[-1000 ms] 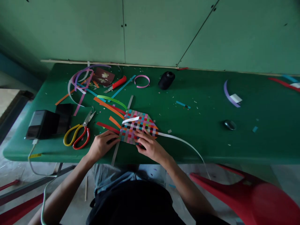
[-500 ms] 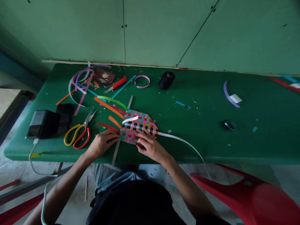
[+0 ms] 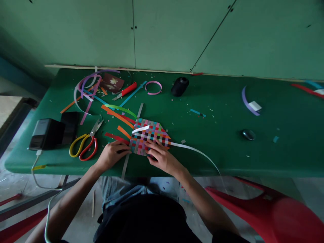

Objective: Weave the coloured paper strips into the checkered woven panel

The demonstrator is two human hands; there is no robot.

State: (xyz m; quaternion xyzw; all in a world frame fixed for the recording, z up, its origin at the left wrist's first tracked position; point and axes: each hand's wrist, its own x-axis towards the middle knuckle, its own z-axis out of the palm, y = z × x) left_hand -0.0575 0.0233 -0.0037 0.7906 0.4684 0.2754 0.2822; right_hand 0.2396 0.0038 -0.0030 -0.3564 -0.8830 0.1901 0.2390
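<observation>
Head view: light, even pressure from our loosely spread right hand [image 3: 165, 157] suits the flat, multicoloured woven-strip mat [image 3: 155, 131] at near centre-left, our half-curled left hand [image 3: 110, 154] at its left edge, grip unclear.

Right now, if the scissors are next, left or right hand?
Likely left: the left hand is at the left edge of the woven piece, nearer the scissors; the right hand lies on the woven piece, farther away.

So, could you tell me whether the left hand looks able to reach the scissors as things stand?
Probably yes: the scissors lie close to the left hand, with nothing standing between, though it would have to leave the edge of the woven piece.
</observation>
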